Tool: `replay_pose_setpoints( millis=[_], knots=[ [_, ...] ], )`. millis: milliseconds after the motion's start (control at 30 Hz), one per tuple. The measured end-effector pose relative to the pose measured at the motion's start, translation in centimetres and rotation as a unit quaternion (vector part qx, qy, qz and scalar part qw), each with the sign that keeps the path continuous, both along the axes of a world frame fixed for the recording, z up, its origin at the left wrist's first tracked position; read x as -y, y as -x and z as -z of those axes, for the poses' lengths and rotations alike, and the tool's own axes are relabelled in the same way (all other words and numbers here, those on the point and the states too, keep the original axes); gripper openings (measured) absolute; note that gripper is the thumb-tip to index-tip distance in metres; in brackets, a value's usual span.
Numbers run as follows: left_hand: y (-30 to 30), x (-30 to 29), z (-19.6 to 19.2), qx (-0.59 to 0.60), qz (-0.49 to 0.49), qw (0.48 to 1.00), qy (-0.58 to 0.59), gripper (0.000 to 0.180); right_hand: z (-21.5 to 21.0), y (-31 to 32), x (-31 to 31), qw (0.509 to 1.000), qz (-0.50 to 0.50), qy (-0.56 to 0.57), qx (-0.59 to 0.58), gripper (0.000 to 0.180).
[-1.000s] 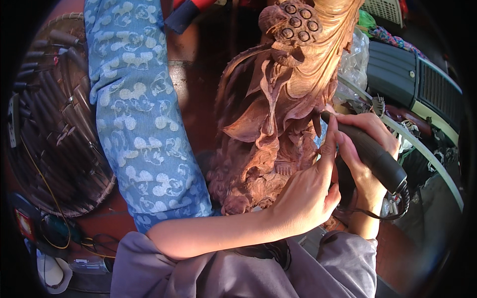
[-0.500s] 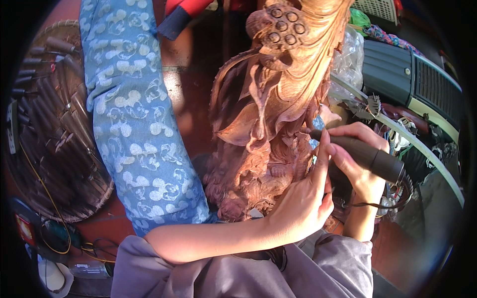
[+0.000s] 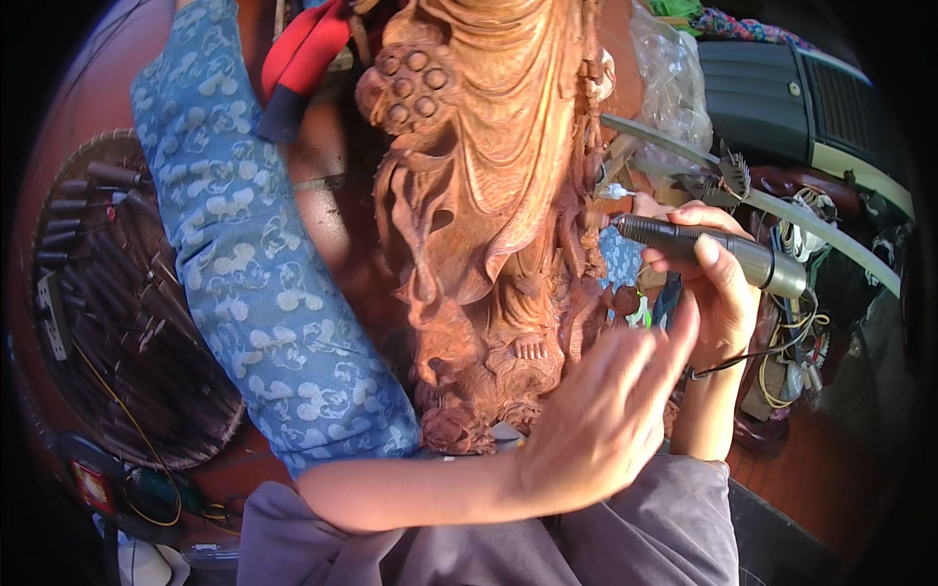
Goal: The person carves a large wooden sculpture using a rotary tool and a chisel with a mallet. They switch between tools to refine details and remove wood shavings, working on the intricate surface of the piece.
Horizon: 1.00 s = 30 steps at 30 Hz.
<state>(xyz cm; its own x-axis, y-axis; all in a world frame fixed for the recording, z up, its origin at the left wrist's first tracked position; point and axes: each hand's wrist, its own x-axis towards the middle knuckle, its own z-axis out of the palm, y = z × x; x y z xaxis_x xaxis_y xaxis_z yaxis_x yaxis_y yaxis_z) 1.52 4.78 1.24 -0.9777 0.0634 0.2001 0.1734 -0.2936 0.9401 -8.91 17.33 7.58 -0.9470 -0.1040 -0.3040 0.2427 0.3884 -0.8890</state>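
Observation:
A reddish-brown wooden carving (image 3: pixel 508 186) lies in front of me, with draped folds, a round lotus-pod shape and small carved toes near its lower end. My right hand (image 3: pixel 718 269) is closed around a dark handpiece of a rotary carving tool (image 3: pixel 752 256), whose cord trails from its rear. The tool's tip points left, close to the carving's right edge; I cannot tell whether it touches. My left hand (image 3: pixel 596 415) is slightly blurred, fingers stretched out, with nothing visible in it. It hovers over the carving's lower right, below the right hand.
A round wicker tray (image 3: pixel 147 430) full of dark-handled tools stands at the left. Along the carving's left runs a long cushion in blue patterned cloth (image 3: pixel 259 249). At the right are a curved metal strip (image 3: pixel 831 234), a dark grey case (image 3: pixel 752 93), clear plastic wrap (image 3: pixel 674 83) and tangled cables.
My left hand has parted from the handpiece and moved down, fingers spreading. The right hand has raised the tool slightly. The carving appears further left and turned, showing more of its front.

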Motion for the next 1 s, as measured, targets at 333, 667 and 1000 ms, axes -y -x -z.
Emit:
replay_pose_setpoints(
  millis=[333,667,1000],
  knots=[
    [0.3,-0.9,0.3,-0.094,0.017,0.992,0.077,0.073,2.1,-0.1,-2.1,0.976,-0.141,-0.124,-0.113,0.029],
    [0.4,-0.2,1.0,-0.061,0.069,0.994,0.054,0.088,3.0,1.4,-1.2,0.975,-0.196,-0.104,0.003,0.032],
    [3.5,0.4,1.4,-0.058,0.065,0.991,0.099,0.081,3.1,2.3,0.4,0.971,-0.12,-0.196,-0.062,0.026]
  ],
)
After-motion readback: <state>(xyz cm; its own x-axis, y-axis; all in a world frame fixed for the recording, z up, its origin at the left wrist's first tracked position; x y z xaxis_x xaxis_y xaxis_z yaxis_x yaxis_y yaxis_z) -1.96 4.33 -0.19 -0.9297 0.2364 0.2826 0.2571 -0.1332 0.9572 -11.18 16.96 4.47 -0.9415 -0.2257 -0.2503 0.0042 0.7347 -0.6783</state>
